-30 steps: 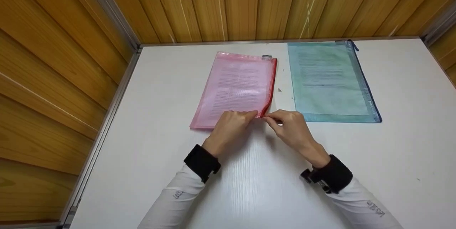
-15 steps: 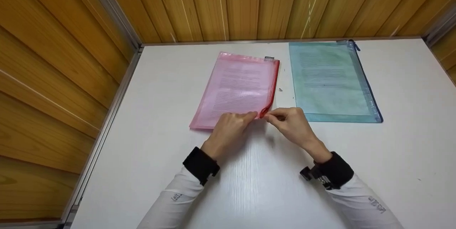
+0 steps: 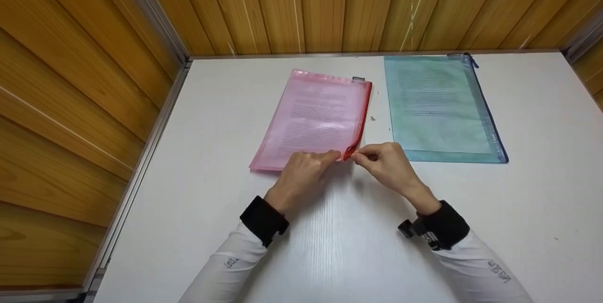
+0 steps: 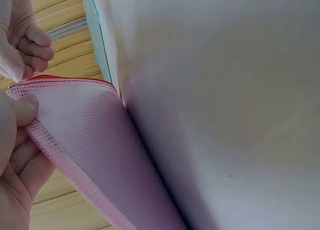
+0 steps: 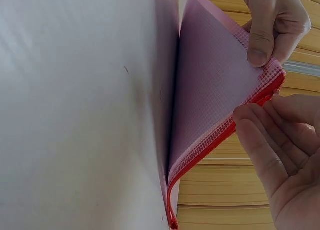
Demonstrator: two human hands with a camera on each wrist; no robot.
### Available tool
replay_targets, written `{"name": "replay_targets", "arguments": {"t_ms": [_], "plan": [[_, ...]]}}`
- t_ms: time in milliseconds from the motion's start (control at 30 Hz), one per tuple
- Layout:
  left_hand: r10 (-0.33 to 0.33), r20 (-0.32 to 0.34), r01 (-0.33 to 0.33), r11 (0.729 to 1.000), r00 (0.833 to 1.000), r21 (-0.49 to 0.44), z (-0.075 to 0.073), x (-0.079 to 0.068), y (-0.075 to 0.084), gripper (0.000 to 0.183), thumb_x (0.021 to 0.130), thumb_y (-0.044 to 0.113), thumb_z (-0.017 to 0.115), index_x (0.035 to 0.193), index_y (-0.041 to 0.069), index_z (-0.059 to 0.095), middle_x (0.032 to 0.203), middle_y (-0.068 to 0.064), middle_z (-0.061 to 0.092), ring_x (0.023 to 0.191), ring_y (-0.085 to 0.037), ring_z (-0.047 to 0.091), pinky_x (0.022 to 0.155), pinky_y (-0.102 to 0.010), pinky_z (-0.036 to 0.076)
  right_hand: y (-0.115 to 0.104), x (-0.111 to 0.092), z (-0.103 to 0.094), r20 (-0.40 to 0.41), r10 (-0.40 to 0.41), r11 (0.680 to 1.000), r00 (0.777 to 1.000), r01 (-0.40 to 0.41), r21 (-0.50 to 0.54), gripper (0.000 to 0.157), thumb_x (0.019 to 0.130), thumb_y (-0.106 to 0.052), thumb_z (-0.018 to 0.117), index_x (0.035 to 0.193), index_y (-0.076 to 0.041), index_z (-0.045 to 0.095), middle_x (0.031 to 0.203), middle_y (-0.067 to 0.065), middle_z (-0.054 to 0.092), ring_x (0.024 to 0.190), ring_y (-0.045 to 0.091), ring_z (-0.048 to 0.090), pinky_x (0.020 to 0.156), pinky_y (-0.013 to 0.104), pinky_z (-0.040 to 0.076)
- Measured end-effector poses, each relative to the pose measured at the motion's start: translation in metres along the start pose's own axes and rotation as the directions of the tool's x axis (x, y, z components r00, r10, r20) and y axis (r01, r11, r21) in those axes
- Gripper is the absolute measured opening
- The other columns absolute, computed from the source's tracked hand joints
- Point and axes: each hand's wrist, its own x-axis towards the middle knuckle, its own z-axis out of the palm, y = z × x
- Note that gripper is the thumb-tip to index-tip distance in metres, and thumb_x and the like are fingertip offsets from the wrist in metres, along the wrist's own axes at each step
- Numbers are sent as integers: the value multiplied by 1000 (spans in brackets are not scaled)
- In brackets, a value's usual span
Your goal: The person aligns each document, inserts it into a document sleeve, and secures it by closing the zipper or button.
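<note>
A pink mesh zipper pouch (image 3: 313, 114) with a printed sheet inside lies on the table, its near right corner lifted. My left hand (image 3: 300, 173) pinches that corner between thumb and fingers, the thumb on the mesh underside in the left wrist view. Along the pouch's right side runs a red zipper (image 3: 365, 117), bent near the held corner. My right hand (image 3: 387, 166) pinches at the zipper's near end with thumb and index finger, just right of the left hand. In the right wrist view, the fingers (image 5: 260, 140) hide the zipper slider.
A teal zipper pouch (image 3: 440, 105) with a printed sheet and dark blue zipper lies to the right, close to my right hand. The white table (image 3: 212, 119) meets wood-patterned walls (image 3: 320, 6) at the back and left.
The red zipper edge curls more beside the pinched corner, and the pouch's far end has shifted slightly right in view. Both hands keep their grips and have barely moved.
</note>
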Motion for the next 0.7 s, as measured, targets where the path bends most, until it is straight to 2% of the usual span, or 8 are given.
{"name": "replay_targets", "arguments": {"t_ms": [200, 400, 567, 700], "plan": [[10, -15, -10, 1000, 1000, -19, -2, -2, 0, 13, 93, 5, 66, 104, 12, 66, 68, 1, 68, 53, -5, 45, 50, -20, 45, 10, 4, -1, -20, 21, 1000, 1000, -21, -22, 10, 88, -8, 71, 90, -6, 81, 83, 8, 78, 70, 7, 67, 62, 16, 48], [2, 15, -1, 999, 1000, -42, -7, -5, -1, 17, 93, 7, 67, 109, 11, 68, 76, 0, 73, 56, -8, 57, 55, -20, 50, 16, 10, -1, -14, 29, 999, 999, -30, -34, 11, 89, -10, 71, 92, -4, 80, 84, 10, 78, 71, 11, 68, 61, 17, 48], [26, 14, -24, 996, 1000, -80, -14, -6, -3, 26, 89, 5, 71, 115, 10, 70, 96, -2, 79, 73, -11, 73, 69, -21, 58, 23, 11, -8, -41, 82, 996, 996, -84, -39, 13, 89, -11, 72, 95, -3, 80, 83, 12, 78, 72, 12, 68, 63, 15, 48], [37, 7, -36, 995, 999, -90, -19, -8, -8, 30, 87, 4, 72, 117, 9, 72, 108, -5, 77, 92, -14, 76, 80, -24, 59, 28, 12, -14, -57, 96, 993, 994, -99, -61, 14, 90, -14, 71, 95, -3, 80, 81, 11, 77, 70, 6, 66, 64, 15, 47]]}}
